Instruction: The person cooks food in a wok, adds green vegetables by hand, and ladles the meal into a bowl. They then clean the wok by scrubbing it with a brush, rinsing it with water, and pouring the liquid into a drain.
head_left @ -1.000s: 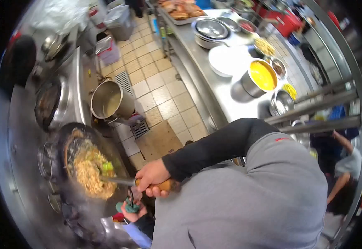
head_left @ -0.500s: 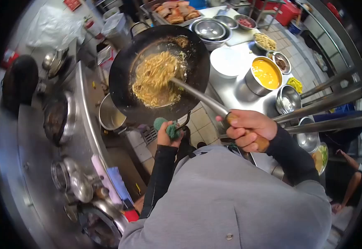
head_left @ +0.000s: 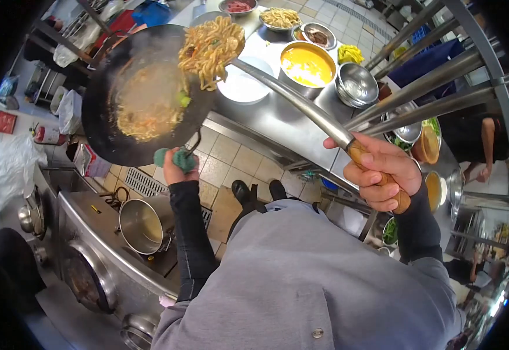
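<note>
My right hand (head_left: 383, 174) is wrapped round the wooden handle of a long metal ladle (head_left: 301, 104). Its far end carries a heap of noodles (head_left: 212, 48), raised above the right rim of a black wok (head_left: 106, 128) and beside a white plate (head_left: 246, 84). With a green cloth (head_left: 181, 160) between fingers and metal, my left hand (head_left: 180, 172) grips the wok's handle. More noodles (head_left: 149, 114) lie in the steaming wok, with a green piece of vegetable near its right side. The ladle's bowl is hidden under the noodles.
On the steel counter stand a pot of yellow liquid (head_left: 308, 63), a bowl of noodles (head_left: 281, 18) and stacked metal bowls (head_left: 356, 83). A stove (head_left: 85, 280) and a steel pot (head_left: 141, 226) are at lower left. Metal rails (head_left: 435, 114) cross the right, where another person's arm (head_left: 488, 146) shows.
The ladle has come up out of the wok with noodles on it, towards the white plate. The wok is now off the stove side, nearer the counter, and the view has turned right.
</note>
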Demonstrator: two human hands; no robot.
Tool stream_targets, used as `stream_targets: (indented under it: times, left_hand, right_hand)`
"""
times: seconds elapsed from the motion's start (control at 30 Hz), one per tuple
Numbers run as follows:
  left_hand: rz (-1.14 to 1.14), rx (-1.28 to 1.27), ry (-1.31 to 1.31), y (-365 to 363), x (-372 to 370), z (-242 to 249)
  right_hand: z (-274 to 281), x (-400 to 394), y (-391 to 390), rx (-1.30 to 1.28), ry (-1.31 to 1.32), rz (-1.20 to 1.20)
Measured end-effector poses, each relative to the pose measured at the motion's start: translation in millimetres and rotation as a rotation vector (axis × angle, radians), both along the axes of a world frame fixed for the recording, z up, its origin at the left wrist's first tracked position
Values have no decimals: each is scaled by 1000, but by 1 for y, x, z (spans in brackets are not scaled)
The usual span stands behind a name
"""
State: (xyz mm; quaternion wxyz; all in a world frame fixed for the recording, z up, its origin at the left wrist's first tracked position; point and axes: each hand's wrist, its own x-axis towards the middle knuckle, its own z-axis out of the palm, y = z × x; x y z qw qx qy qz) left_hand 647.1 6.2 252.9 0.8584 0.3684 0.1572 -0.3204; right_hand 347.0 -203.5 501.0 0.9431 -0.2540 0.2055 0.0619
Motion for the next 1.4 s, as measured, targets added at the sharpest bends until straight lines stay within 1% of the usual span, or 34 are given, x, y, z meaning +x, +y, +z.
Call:
stream_targets:
  times: [0.03,0.07,0.13,0.2,0.3,0.33,0.37,0.43,0.47,0.53,0.57,0.6,0.67,0.7,0.73,0.77,0.83,0.97,1.0,1.03,1.07,1.13,1.17,1.2,1.27,1.33,1.4]
  left_hand:
    - [3,31,-24,1,4,1]
    - [30,68,2,1,7,3]
    - [30,95,-8,1,13,7]
    - [11,130,-25,-2,16,16]
    - [0,149,-45,-12,15,22]
    - [-6,134,-45,-18,15,23]
    - [-47,80,-62,-25,17,21]
    - [-22,63,-69,-45,9,24]
    - [2,45,-71,-57,4,29]
    - [40,39,-35,-70,2,33]
    - [62,-2,3,-74,2,34]
    - [83,-41,37,-78,2,36]
    - [82,-49,29,-72,5,34]
    - [23,-84,3,-65,10,29]
    - [-34,-120,-26,-61,10,29]
    - [27,-115,-5,-59,-3,43]
    - [31,-143,-32,-47,-13,48]
    - [30,-221,-75,-4,-35,44]
    - [20,-253,-86,5,-44,41]
    - [82,-165,-44,11,-58,49]
    - [91,-163,-39,20,-72,46]
    - [183,7,-44,39,-91,40]
    - [186,21,-29,47,-104,42]
    - [202,21,-31,55,-117,41]
    - [223,58,27,66,-136,32]
    - [193,-19,168,91,-140,-4]
    - [232,-54,184,98,-155,-14]
  right_hand:
    - [-3,-3,-1,-28,44,-41]
    - [-9,-7,-5,-14,51,-49]
    - [-31,-18,-16,-66,32,-57]
    - [-48,-23,-25,-38,40,-50]
    - [-79,-22,-30,-193,164,-45]
    - [-90,-21,-30,-191,162,-42]
    - [-102,-20,-33,-316,220,-1]
    - [-119,-21,-37,-555,316,50]
    - [-127,-23,-38,-559,308,53]
    - [-133,-28,-40,-900,390,130]
    - [-120,-26,-39,-1085,488,221]
    - [-124,-28,-40,-1093,482,214]
    - [-131,-33,-37,-1923,252,229]
    - [-122,-35,-35,-1876,407,321]
    - [-122,-41,-35,-1883,394,311]
    - [-125,-47,-35,-1929,384,297]
    - [-137,-57,-37,-1984,365,230]
    - [-150,-75,-44,-1894,346,240]
    - [-164,-78,-45,-1712,295,132]
    - [-175,-79,-46,-1531,243,28]
    - [-181,-82,-47,-1530,242,39]
    - [-190,-78,-52,-1642,297,23]
    - [-204,-81,-52,-1643,286,36]
    - [-223,-86,-53,-1460,235,-25]
    - [-221,-85,-56,-1291,143,-61]
    - [-201,-83,-42,-459,104,-89]
    - [-173,-74,-23,-364,36,4]
